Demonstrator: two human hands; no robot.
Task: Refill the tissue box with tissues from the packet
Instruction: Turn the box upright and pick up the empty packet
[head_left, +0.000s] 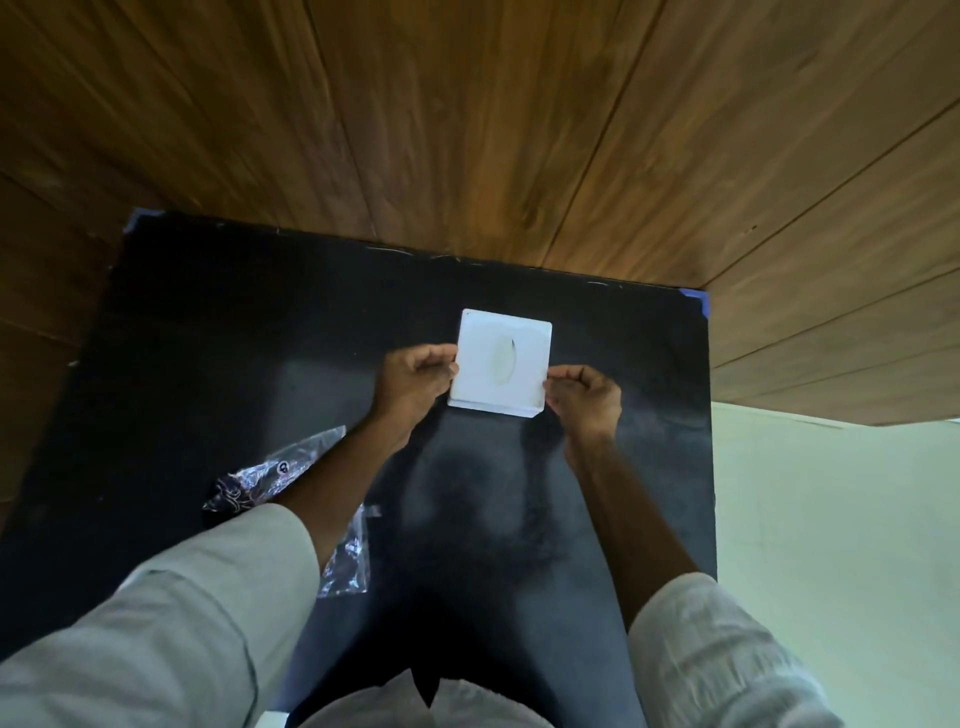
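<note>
A square white tissue box (501, 364) with an oval slot in its top stands on the black table (249, 322), toward the far right. My left hand (415, 382) grips the box's left edge with curled fingers. On the opposite side, my right hand (584, 397) pinches its right edge near the front corner. A crumpled clear plastic packet (283, 473) lies flat on the table at the left, partly hidden under my left forearm. I see no loose tissues.
A wood-panelled wall (519, 130) rises behind the table's far edge. Blue tape (698, 301) marks the far right corner. Pale floor (831, 519) lies beyond the right edge. My light sleeves fill the near part of the view.
</note>
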